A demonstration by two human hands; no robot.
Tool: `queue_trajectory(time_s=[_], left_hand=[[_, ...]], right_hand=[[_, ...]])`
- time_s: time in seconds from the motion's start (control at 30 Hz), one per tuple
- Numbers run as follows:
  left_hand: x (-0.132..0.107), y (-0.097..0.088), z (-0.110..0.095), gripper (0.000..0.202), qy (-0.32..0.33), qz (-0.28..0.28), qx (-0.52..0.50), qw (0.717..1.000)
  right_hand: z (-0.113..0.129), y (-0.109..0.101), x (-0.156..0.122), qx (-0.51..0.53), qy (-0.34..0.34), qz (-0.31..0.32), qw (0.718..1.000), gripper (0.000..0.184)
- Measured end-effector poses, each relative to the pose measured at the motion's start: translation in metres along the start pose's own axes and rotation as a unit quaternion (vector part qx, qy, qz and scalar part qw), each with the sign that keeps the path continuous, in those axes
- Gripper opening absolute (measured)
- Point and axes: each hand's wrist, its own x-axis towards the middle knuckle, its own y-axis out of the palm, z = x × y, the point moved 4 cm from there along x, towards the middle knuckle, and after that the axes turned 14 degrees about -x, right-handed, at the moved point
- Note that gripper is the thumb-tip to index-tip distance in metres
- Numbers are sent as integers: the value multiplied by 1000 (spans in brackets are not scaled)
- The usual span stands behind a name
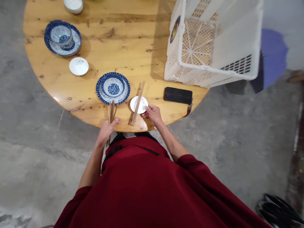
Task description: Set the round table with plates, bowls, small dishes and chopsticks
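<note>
My left hand (107, 129) is closed around a bundle of wooden chopsticks (111, 109) at the table's near edge, their ends fanned out upward. My right hand (154, 114) pinches the right rim of a small white dish (143, 103). Across that dish rests a pair of chopsticks (138, 104), tilted slightly to the right. Just left of it, beyond my left hand, is a blue-patterned plate (99, 87) with a matching bowl (113, 89) on top.
A large white plastic crate (173, 57) stands at the right of the round wooden table (123, 41), with a black phone (178, 95) before it. Another blue-patterned plate (77, 41) with a bowl (62, 37), a white dish (79, 66) and a white bowl (74, 6) are at left.
</note>
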Motion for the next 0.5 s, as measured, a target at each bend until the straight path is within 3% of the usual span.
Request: queue_trajectory(time_s=[0.5], left_hand=[[7, -15, -10, 57, 18, 41, 29, 999]], right_hand=[[-6, 6, 3, 13, -25, -28, 999, 33]])
